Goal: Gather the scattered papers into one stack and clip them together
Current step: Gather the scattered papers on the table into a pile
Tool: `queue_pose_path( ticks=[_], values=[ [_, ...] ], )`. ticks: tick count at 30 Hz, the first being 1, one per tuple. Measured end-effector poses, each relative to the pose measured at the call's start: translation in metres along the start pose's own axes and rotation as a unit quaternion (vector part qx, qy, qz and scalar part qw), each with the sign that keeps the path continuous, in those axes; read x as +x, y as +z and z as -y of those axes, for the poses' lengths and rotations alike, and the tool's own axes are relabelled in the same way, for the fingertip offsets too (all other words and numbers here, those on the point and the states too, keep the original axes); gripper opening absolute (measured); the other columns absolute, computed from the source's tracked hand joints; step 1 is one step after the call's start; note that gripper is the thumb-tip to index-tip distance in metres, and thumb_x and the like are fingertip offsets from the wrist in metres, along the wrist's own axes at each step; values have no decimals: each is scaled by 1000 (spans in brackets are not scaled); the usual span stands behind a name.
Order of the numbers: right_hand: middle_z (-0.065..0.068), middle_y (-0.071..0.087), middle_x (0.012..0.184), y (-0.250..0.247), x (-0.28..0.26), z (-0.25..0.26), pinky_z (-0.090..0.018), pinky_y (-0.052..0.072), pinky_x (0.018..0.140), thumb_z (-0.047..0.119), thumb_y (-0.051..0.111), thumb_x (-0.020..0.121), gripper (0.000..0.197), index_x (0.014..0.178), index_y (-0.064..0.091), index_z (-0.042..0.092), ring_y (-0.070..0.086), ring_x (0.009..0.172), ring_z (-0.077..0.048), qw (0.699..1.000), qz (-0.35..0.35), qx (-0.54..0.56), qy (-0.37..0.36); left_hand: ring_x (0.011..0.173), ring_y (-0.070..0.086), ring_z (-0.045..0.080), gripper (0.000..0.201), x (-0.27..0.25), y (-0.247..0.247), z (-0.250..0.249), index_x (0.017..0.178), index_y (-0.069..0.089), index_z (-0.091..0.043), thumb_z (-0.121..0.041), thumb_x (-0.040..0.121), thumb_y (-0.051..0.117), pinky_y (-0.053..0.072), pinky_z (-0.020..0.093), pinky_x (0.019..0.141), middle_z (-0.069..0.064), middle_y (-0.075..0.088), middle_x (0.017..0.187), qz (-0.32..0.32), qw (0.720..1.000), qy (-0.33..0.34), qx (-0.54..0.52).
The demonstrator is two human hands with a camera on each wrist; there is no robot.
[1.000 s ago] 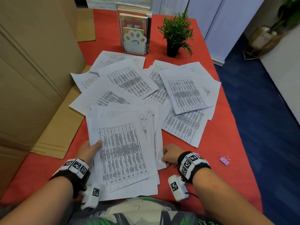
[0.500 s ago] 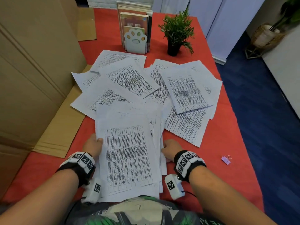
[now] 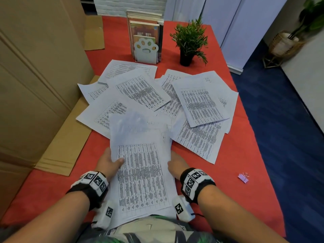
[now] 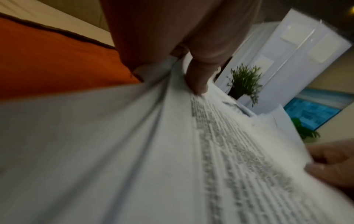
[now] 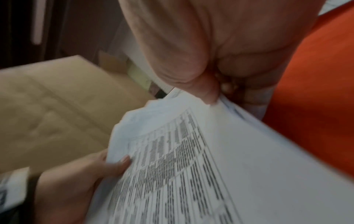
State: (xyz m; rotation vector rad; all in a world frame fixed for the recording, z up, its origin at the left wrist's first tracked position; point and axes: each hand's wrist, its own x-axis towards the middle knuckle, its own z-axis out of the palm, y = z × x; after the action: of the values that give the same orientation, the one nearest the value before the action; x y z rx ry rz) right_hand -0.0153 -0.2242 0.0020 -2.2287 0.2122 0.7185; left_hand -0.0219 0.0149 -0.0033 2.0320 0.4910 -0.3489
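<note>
A person's left hand (image 3: 108, 163) and right hand (image 3: 176, 163) pinch the two long edges of a partial stack of printed papers (image 3: 142, 172), thumbs curled on top, at lower centre of the head view. The stack's long axis runs up the frame, away from the body. Loose sheets (image 3: 198, 106) fan out directly above it on the red table (image 3: 245, 155), nearest on the upper right. A lilac binder clip (image 3: 243, 178) lies at right, nearer the right hand, well apart from the stack.
</note>
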Motion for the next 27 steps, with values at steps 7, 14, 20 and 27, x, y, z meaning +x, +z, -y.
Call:
queue_pose_path(
  ticks=[7, 14, 20, 27],
  values=[
    [-6, 58, 122, -28, -5, 12, -44, 46, 102, 2, 62, 82, 60, 133, 32, 11, 58, 112, -24, 972, 27, 234, -12, 100, 67, 30, 33, 0, -31, -14, 115, 59, -17, -10, 83, 65, 52, 48, 89, 8, 71, 106, -12, 973, 45, -225],
    [-7, 63, 122, -70, -12, 64, -39, 50, 97, 7, 55, 79, 54, 130, 44, 23, 61, 112, -20, 922, -178, 315, -138, 80, 69, 3, 26, -4, -35, -91, 101, 61, -18, 3, 86, 58, 56, 23, 75, -11, 75, 84, -69, 937, 192, -285],
    [-1, 64, 110, -77, -32, 77, -13, 49, 89, -7, 57, 86, 41, 125, 51, 1, 63, 93, 7, 877, -277, 324, -224, 94, 65, 11, 35, -14, -20, -116, 102, 66, -27, -1, 79, 64, 53, 32, 87, -13, 73, 95, -72, 912, 256, -312],
    [-9, 66, 106, -76, -33, 56, -29, 53, 87, -5, 65, 58, 58, 111, 59, 18, 63, 95, -14, 858, -238, 397, -224, 94, 62, 14, 65, -18, -15, -106, 120, 51, -10, -25, 65, 81, 52, 42, 92, 11, 65, 109, -56, 935, 249, -247]
  ],
)
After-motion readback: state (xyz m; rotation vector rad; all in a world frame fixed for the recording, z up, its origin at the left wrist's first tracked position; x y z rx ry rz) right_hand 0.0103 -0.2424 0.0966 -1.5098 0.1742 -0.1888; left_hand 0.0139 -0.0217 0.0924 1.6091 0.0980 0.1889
